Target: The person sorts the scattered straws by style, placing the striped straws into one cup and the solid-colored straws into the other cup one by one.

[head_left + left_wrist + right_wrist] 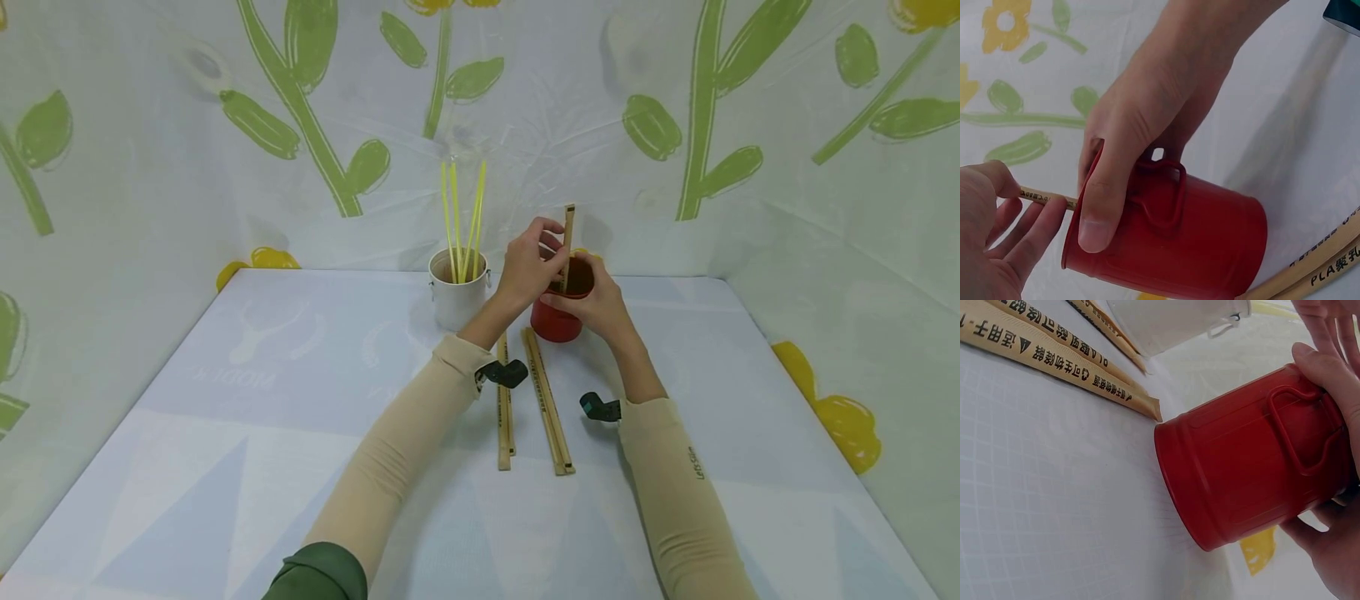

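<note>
Below centre in the head view, paper-wrapped sticks (546,400) lie in two groups before a red bucket (557,327), whose mouth takes the lower end of one wrapped stick (569,221), while left of it a white bucket (453,310) holds thin yellow sticks (478,208). The right hand (600,308) curls its fingers round the red bucket's rim; the left hand (527,262) pinches the wrapped stick, narrow, tan, dark-printed and nearly upright.

Paper-wrapped stick (568,223): lower end hidden inside red bucket (556,323). My left hand (984,228) — cropped by left-wrist view's edge. Yellow sticks (454,200) — bases hidden in white bucket (453,307).
</note>
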### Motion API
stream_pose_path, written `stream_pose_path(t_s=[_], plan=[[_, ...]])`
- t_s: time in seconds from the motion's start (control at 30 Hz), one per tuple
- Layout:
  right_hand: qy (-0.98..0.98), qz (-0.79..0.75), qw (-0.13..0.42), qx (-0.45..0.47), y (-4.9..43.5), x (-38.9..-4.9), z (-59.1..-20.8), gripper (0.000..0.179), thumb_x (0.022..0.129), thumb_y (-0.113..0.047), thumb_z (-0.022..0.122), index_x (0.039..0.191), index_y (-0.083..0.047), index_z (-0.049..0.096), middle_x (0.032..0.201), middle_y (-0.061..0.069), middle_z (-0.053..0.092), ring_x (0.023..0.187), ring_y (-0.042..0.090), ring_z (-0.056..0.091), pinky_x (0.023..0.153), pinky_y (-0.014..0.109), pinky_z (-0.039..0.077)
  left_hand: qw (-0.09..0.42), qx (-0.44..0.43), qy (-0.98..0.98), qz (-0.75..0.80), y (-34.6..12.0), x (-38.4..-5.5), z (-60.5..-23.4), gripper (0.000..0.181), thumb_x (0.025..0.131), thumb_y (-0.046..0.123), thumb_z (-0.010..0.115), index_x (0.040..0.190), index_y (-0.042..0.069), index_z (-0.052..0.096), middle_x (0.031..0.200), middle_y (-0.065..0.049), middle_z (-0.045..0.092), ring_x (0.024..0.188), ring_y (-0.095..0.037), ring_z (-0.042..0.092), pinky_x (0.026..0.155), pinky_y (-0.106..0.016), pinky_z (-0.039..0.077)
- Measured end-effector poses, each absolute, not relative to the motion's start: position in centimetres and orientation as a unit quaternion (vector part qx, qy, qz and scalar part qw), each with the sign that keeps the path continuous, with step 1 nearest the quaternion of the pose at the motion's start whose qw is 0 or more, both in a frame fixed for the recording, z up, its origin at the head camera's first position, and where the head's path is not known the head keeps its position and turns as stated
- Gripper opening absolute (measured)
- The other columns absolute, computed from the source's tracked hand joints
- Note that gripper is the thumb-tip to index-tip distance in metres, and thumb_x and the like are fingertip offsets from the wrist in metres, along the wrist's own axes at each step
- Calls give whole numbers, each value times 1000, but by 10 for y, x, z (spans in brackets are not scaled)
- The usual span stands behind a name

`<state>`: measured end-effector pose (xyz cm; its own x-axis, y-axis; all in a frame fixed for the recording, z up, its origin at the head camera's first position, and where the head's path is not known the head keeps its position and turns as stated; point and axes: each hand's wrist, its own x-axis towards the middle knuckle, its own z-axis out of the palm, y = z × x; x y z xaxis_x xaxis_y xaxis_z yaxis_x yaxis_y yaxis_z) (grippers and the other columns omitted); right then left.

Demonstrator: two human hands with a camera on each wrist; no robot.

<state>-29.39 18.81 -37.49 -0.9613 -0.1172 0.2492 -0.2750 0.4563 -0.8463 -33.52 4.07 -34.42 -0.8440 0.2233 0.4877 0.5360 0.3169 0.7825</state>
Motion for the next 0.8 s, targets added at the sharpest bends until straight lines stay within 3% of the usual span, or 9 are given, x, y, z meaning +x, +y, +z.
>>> stream_pose_path(t_s=[0.37, 0.8], plan=[[-849, 511, 81, 106, 194, -311, -393, 83, 81, -25, 81, 147, -16, 32, 144, 11, 45, 131, 31, 44, 107, 53, 43, 152, -241, -778, -560, 37, -333, -349, 24, 91, 4, 62, 114, 7, 56, 93, -12, 65, 80, -20, 70, 59, -22, 57], [-860, 489, 101, 106, 200, -321, -406, 91, 78, -39, 82, 149, -16, 30, 144, 5, 46, 130, 25, 44, 104, 52, 46, 193, -261, -793, -516, 21, -327, -363, 21, 91, 10, 66, 111, 8, 59, 90, -9, 68, 78, -17, 69, 69, -20, 55]])
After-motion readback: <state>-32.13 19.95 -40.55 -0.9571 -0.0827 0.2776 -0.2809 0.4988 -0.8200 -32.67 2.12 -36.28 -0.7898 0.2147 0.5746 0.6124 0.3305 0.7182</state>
